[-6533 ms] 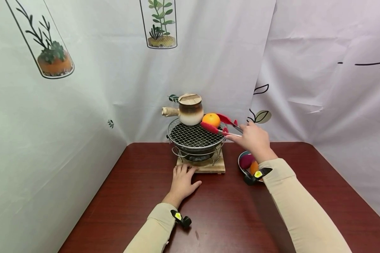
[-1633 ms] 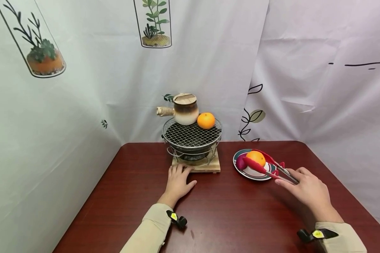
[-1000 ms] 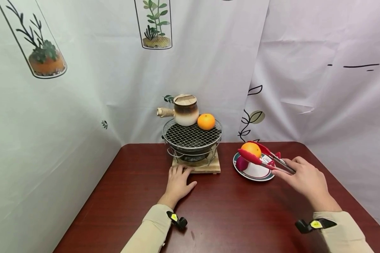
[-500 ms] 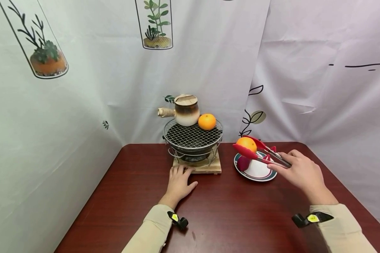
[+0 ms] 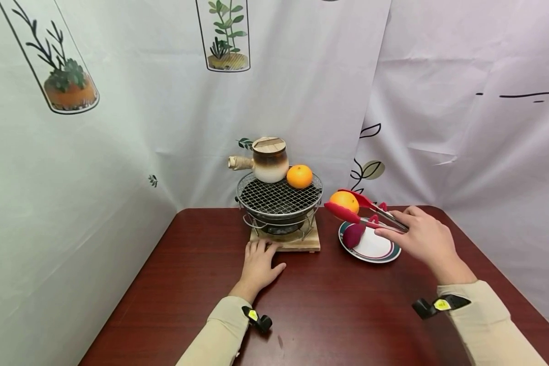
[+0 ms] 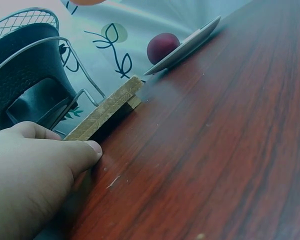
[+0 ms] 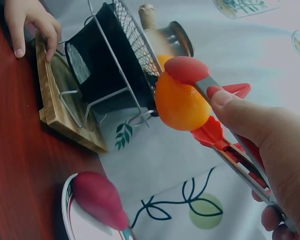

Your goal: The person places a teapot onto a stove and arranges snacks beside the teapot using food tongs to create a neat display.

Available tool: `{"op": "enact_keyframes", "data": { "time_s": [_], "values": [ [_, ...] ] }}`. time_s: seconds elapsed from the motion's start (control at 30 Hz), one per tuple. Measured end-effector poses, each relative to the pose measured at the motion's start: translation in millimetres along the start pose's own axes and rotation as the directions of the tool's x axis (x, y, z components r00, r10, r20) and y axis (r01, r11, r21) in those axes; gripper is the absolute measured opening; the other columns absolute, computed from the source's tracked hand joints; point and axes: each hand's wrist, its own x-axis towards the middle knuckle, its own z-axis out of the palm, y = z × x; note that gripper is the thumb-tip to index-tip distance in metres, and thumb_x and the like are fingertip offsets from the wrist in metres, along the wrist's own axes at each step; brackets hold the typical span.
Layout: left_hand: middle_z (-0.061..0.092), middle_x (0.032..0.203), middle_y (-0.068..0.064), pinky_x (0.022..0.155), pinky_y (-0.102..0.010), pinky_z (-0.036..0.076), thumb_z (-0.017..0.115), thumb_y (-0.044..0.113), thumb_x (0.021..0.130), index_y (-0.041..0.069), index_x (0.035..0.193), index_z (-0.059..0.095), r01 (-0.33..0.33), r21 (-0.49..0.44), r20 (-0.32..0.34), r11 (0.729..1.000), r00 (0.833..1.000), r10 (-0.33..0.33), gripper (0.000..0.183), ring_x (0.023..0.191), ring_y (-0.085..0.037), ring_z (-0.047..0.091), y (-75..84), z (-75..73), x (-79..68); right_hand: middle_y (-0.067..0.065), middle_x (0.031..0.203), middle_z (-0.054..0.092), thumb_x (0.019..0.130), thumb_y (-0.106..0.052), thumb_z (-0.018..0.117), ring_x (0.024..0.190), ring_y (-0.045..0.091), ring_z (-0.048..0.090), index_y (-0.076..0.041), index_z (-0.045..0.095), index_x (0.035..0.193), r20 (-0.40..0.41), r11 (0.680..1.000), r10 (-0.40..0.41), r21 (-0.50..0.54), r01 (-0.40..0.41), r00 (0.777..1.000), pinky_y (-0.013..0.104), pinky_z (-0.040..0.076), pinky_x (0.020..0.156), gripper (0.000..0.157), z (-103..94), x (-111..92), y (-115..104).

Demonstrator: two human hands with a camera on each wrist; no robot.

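Observation:
My right hand grips red-tipped metal tongs. An orange is clamped between the tong heads, raised above the table between the grill and the plate. A second orange sits on the wire mesh of a round black grill, beside a lidded clay pot. The grill stands on a wooden board. My left hand rests at the board's front edge, fingers touching it and thumb spread out on the table. A purple-red rounded vegetable or fruit lies on the plate.
The dark red wooden table runs up to a white printed cloth backdrop. Cloth also closes off the left and right sides. The pot's handle sticks out to the left over the grill's rim.
Earlier, the right hand set the first orange on the grill and moved back to the plate. The tongs have since lifted another orange off it, up and leftward. The left hand stays put.

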Motion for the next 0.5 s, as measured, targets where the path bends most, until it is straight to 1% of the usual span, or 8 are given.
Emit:
{"op": "enact_keyframes", "data": {
  "time_s": [0.17, 0.23, 0.43, 0.5],
  "values": [
    [0.053, 0.128, -0.008, 0.112, -0.065, 0.027, 0.078, 0.044, 0.084, 0.024, 0.129, 0.065, -0.001, 0.000, -0.001, 1.000, 1.000, 0.001, 0.051, 0.125, -0.035, 0.045, -0.1, -0.4, -0.2, 0.011, 0.110, 0.062, 0.080, -0.073, 0.068, 0.090, 0.029, 0.061, -0.011, 0.069, 0.130, 0.014, 1.000, -0.001, 0.011, 0.001, 1.000, 0.050, 0.050, 0.067, 0.080, -2.9, 5.9, -7.6],
    [0.053, 0.128, -0.008, 0.112, -0.065, 0.026, 0.078, 0.044, 0.084, 0.024, 0.129, 0.065, 0.002, -0.002, 0.004, 1.000, 1.000, -0.002, 0.051, 0.125, -0.035, 0.045, -0.1, -0.5, -0.2, 0.011, 0.110, 0.062, 0.080, -0.072, 0.069, 0.090, 0.029, 0.061, -0.011, 0.069, 0.130, 0.009, 1.000, -0.009, 0.010, 0.008, 1.000, 0.051, 0.050, 0.067, 0.079, -3.6, 8.5, -10.6],
    [0.053, 0.128, -0.009, 0.112, -0.064, 0.026, 0.078, 0.044, 0.084, 0.024, 0.129, 0.065, 0.007, 0.005, 0.007, 1.000, 1.000, -0.007, 0.051, 0.125, -0.036, 0.044, 0.4, -0.2, 0.5, 0.005, 0.101, 0.060, 0.080, -0.068, 0.071, 0.080, 0.024, 0.059, -0.014, 0.071, 0.128, -0.023, 0.999, -0.036, 0.003, 0.036, 0.999, 0.045, 0.047, 0.062, 0.072, -5.8, 16.9, -19.5],
    [0.053, 0.129, -0.008, 0.113, -0.064, 0.026, 0.078, 0.045, 0.085, 0.025, 0.130, 0.065, 0.007, 0.011, 0.007, 1.000, 1.000, -0.007, 0.051, 0.125, -0.035, 0.044, 1.1, 0.4, 0.9, 0.005, 0.099, 0.059, 0.081, -0.067, 0.071, 0.079, 0.023, 0.058, -0.015, 0.071, 0.127, -0.026, 0.999, -0.043, 0.002, 0.044, 0.999, 0.044, 0.046, 0.061, 0.070, -6.5, 19.9, -22.0]
  ]
}}
